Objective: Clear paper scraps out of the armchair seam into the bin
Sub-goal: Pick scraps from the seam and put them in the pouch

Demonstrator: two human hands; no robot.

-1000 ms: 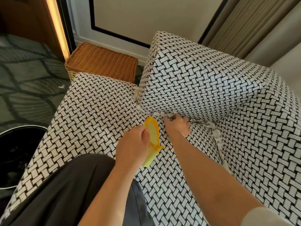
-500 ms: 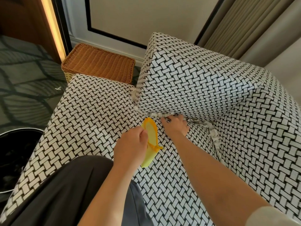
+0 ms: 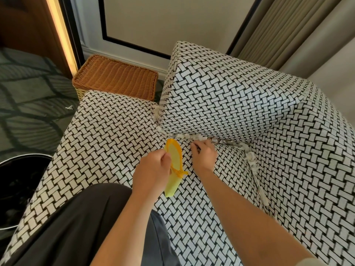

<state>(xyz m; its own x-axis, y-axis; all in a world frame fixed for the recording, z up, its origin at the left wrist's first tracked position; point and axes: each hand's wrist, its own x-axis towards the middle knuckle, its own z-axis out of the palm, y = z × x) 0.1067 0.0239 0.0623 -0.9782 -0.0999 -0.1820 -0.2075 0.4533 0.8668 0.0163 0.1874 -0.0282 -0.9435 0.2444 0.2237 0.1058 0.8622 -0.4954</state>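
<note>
Armchair seam (image 3: 230, 143), lined with paper scraps (image 3: 194, 136): right hand (image 3: 204, 155) curled there, hold unclear; left hand (image 3: 153, 169) gripping yellow pouch (image 3: 174, 157).

The seat (image 3: 107, 143) lies open leftward toward the bin (image 3: 19, 179), while the cushion block (image 3: 230, 96) presses close over the scrap-packed seam (image 3: 194, 137).

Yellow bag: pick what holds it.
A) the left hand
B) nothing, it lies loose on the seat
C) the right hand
A: the left hand grips the yellow bag at its orange rim, while the right hand is at the paper scraps in the seam.
</note>
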